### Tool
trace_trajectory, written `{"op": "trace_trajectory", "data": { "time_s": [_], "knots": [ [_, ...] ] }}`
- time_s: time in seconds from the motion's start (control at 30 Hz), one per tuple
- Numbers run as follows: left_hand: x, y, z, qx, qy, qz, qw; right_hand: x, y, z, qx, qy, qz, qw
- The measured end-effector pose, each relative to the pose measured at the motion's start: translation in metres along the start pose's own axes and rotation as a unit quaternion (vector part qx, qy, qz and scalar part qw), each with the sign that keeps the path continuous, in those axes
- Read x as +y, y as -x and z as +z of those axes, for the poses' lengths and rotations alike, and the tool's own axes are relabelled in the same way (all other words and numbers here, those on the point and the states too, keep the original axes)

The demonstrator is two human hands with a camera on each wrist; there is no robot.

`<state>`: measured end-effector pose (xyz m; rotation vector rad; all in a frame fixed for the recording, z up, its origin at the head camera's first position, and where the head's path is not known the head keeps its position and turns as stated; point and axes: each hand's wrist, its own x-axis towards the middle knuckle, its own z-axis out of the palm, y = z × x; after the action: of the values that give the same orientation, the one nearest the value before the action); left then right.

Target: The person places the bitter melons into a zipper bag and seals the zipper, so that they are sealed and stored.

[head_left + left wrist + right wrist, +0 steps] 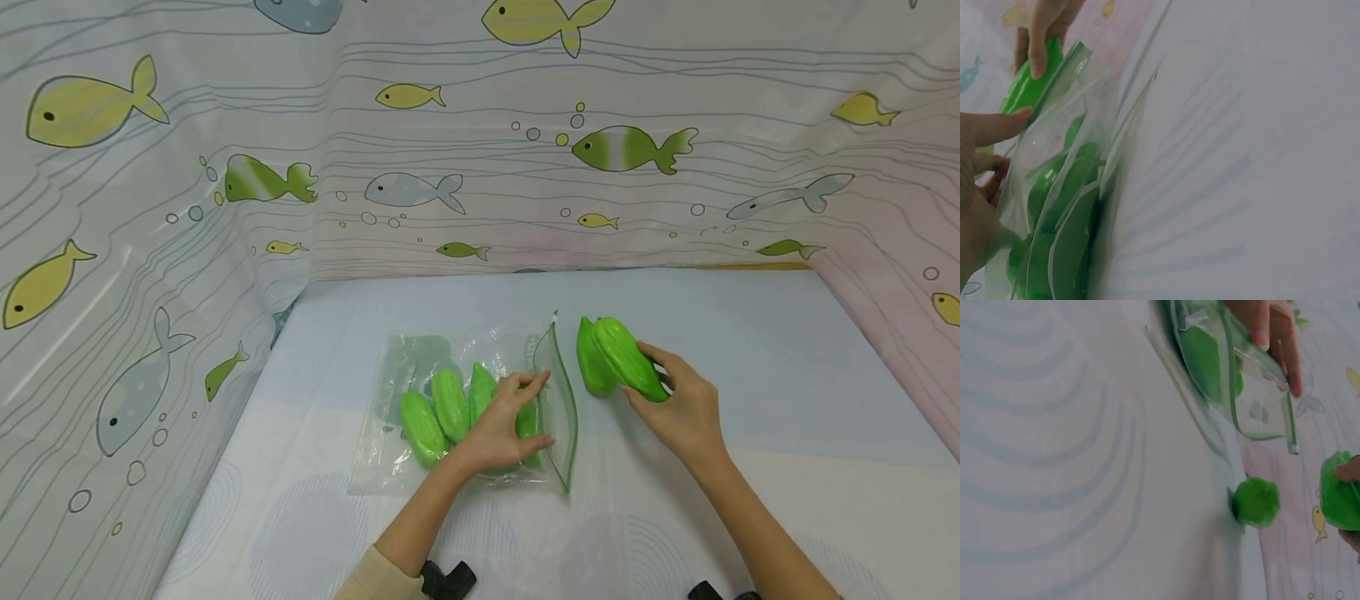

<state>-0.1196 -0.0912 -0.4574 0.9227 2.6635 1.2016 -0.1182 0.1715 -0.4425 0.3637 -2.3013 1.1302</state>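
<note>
A clear zip bag (375, 467) lies on the table with several ridged, glossy green vegetables (423, 429) inside; their exact kind is unclear. My left hand (495, 429) is over the bag's mouth, thumb and forefinger spread wide and touching the film near the green zip edge (1230, 369). The mouth gapes toward the right. In my right hand (686, 408), another such green vegetable (626, 358) is gripped between thumb and fingers, raised off the table. Just left of it stands one more loose green vegetable (592, 367), partly hidden behind the held one in the head view.
A pale cloth with circle patterns covers the table (315, 400). Behind and at both sides hangs a curtain (465, 142) printed with fish. Black wrist mounts (448, 579) show at the lower edge of the head view.
</note>
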Motion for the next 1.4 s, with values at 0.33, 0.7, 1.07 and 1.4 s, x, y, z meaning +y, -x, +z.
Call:
{"op": "trace_trajectory", "data": {
  "time_s": [0.33, 0.7, 1.07, 1.4],
  "knots": [
    [0.0, 0.001, 0.0, 0.001, -0.002, 0.001, 1.0, -0.005, 0.003, 0.004, -0.006, -0.022, 0.001, 1.0],
    [-0.001, 0.0, 0.0, 0.0, 0.002, -0.001, 1.0, -0.011, 0.008, 0.011, -0.023, -0.023, -0.009, 0.999],
    [-0.001, 0.0, 0.0, 0.002, 0.003, 0.003, 1.0, -0.014, 0.016, 0.021, -0.043, -0.03, -0.016, 0.998],
    [-0.001, 0.0, 0.0, 0.009, 0.005, 0.012, 0.9999, -0.017, 0.018, 0.03, -0.05, -0.045, -0.022, 0.997]
  ]
}}
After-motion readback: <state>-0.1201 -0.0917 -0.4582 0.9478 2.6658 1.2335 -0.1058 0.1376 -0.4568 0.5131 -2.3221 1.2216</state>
